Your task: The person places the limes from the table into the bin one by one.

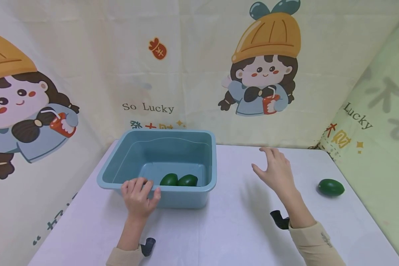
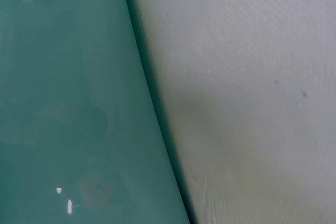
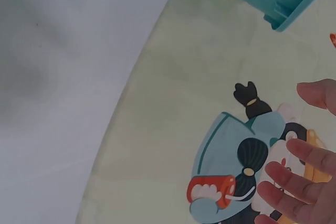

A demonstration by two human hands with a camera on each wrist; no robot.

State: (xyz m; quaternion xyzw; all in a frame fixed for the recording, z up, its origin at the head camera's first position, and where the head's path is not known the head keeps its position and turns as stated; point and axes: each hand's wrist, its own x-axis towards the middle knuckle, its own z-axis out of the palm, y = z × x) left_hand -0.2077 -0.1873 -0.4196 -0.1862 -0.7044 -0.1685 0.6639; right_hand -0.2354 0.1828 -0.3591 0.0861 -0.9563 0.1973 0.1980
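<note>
A blue plastic basin [image 1: 183,197] stands on the left half of the table. Two dark green oval fruits [image 1: 187,180] lie inside it, partly hidden by the near wall. My left hand [image 1: 138,197] grips the basin's near rim, with its fingers curled over the edge. Raised over the table to the right of the basin, my right hand [image 1: 276,170] holds nothing; its thumb and fingers are spread apart. A third green fruit [image 1: 331,187] lies to the right of that hand. The left wrist view shows the basin wall [image 2: 68,93] close up, without the hand.
The white tabletop [image 1: 226,229] meets a patterned cloth backdrop [image 1: 199,74] at its far edge. Another cloth hangs along the right side [image 1: 385,177]. A dark wrist camera mount sits on each forearm.
</note>
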